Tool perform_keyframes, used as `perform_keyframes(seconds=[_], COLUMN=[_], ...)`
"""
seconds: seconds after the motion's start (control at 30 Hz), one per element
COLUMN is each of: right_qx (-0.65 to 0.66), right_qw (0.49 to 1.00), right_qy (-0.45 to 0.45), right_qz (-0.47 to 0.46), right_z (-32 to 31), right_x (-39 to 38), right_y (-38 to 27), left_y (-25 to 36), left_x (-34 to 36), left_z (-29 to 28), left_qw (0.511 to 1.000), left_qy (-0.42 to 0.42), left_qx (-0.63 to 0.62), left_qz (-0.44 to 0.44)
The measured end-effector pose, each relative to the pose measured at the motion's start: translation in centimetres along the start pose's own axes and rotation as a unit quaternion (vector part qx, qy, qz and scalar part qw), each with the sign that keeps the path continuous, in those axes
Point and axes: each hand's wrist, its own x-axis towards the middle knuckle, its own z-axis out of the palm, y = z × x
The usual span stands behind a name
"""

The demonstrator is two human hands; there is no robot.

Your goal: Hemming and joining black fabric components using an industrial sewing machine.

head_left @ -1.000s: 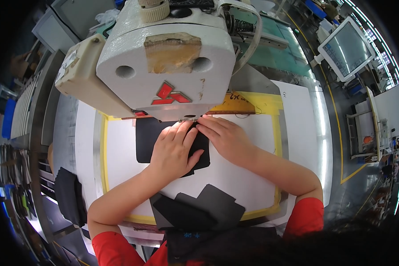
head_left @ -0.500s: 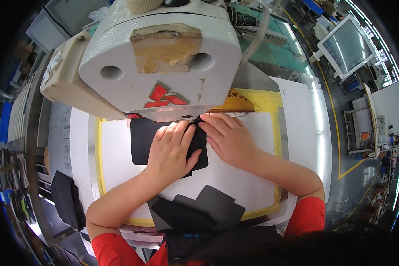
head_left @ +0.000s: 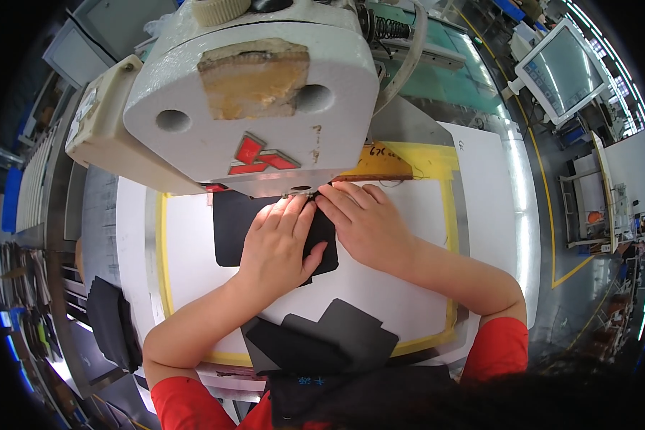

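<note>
A black flat piece of fabric (head_left: pixel 229 233) lies on the white work surface, its far edge under the white head of a sewing machine (head_left: pixel 179 154). My left hand (head_left: pixel 278 240) rests flat on the fabric, fingers stretched forward and thumb out to the right. At the fabric's upper right edge, my right hand (head_left: pixel 371 228) touches it with outstretched fingertips, close to the left fingertips. What lies under the right fingers is hidden. The needle area is mostly covered by the machine head and my fingers.
Grey and black flat pieces (head_left: pixel 340 333) lie nearer to me. More black pieces (head_left: pixel 111 322) sit in a stack at the left. Yellow tape (head_left: pixel 448 251) borders the white surface. A screen (head_left: pixel 562 72) stands at the far right.
My right hand has shifted slightly left, its fingertips closer to the left hand's. Its thumb is now less visible. The left hand stays flat on the fabric. The view has moved a little.
</note>
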Motion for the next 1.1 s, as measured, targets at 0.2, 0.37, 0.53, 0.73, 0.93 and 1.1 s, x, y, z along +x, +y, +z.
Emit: perform_keyframes(seconds=[0.2,0.37,0.53,0.73,0.93,1.1], right_qx=[0.039,0.053,0.054,0.053,0.063,0.068], right_qw=[0.999,0.998,0.998,0.998,0.997,0.996], right_qy=[0.027,0.035,0.033,0.036,0.038,0.047], right_qz=[0.01,0.009,0.013,0.015,0.016,0.014], right_z=[0.5,0.3,0.1,0.1,0.0,-0.1], right_x=[-0.9,-0.8,-0.8,-0.8,-0.5,-0.4], right_y=[0.3,0.5,0.4,0.5,0.5,0.5], left_y=[0.1,0.2,0.1,0.2,0.1,0.0], left_x=[0.0,0.0,0.0,0.1,0.1,0.0], left_z=[-0.1,-0.4,-0.2,-0.2,-0.3,-0.3], left_qw=[1.0,0.999,1.0,1.0,1.0,1.0], left_qy=[-0.008,-0.026,-0.02,-0.008,-0.011,-0.013], left_qx=[-0.005,-0.02,-0.018,0.005,0.006,-0.002], left_qz=[0.0,-0.007,-0.005,0.002,-0.006,-0.012])
